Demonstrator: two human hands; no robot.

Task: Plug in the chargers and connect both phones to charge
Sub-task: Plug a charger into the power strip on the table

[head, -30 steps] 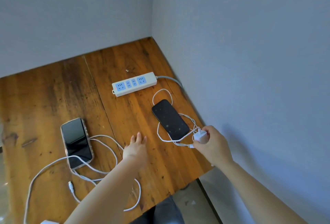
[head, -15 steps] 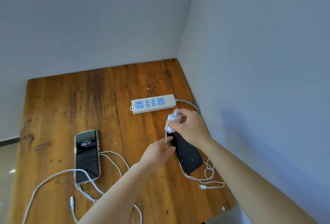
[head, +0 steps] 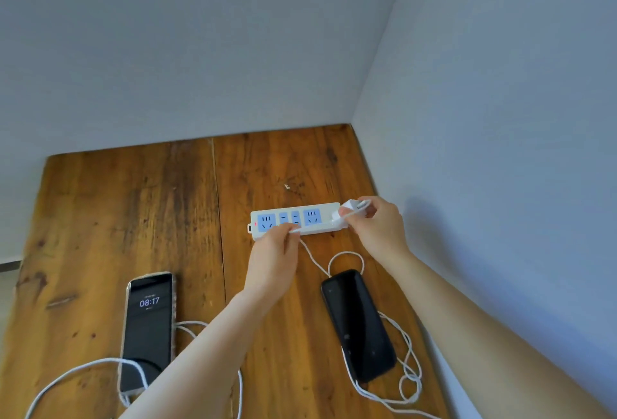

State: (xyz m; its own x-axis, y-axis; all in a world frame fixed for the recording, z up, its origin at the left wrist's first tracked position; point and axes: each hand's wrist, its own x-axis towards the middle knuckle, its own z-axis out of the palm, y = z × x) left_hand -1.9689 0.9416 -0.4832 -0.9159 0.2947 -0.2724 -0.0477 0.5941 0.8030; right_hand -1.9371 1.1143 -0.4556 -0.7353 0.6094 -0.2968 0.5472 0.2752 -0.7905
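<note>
A white power strip (head: 320,228) with blue sockets lies near the table's far right corner. My right hand (head: 377,228) grips a white charger plug (head: 347,210) just above the strip's right end. My left hand (head: 272,263) pinches that charger's white cable (head: 315,260) at the strip's front edge. The cable runs back around a black phone (head: 359,325) with a dark screen, lying at the right. A second phone (head: 148,328), its screen lit with 08:17, lies at the left with another white cable (head: 83,368) draped over its near end.
The wooden table (head: 117,218) sits in a corner, with grey walls behind and to the right. Loose loops of white cable (head: 409,378) lie by the right wall next to the black phone. The table's left edge drops to the floor.
My right hand has carried the charger plug from over the black phone to the power strip's right end. My left hand has followed along the cable to the strip's front.
</note>
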